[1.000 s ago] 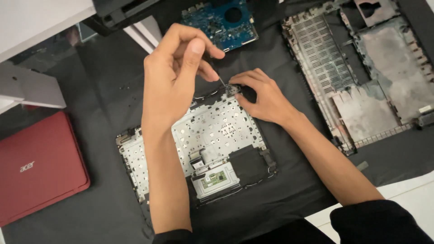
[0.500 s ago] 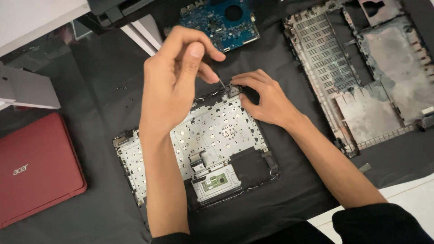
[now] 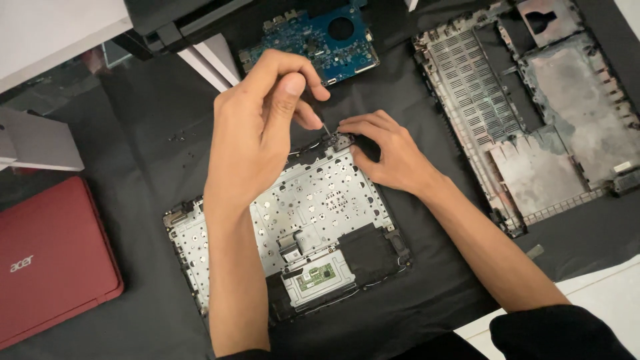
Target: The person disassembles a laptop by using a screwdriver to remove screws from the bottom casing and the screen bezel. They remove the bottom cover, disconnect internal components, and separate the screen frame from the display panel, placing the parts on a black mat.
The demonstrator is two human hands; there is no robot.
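An opened laptop keyboard frame (image 3: 313, 207) lies inner side up on a black cloth, silver plate and small touchpad board showing. My left hand (image 3: 263, 127) hovers over its far edge, fingers pinched on a thin screwdriver (image 3: 325, 128) whose tip points at the far right corner. My right hand (image 3: 393, 157) rests on that corner, fingertips pressing a small dark bracket (image 3: 340, 141) beside the tip. The tool's handle is hidden inside my fingers.
A blue circuit board (image 3: 313, 37) lies beyond the hands. A grey laptop bottom shell (image 3: 533, 113) sits at the right, a red laptop lid (image 3: 53, 260) at the left. Tiny screws (image 3: 180, 138) dot the cloth. White panels (image 3: 207, 63) lean at the back.
The hands stay at the same corner; the left fingers shift slightly on the screwdriver. The view drifts a little.
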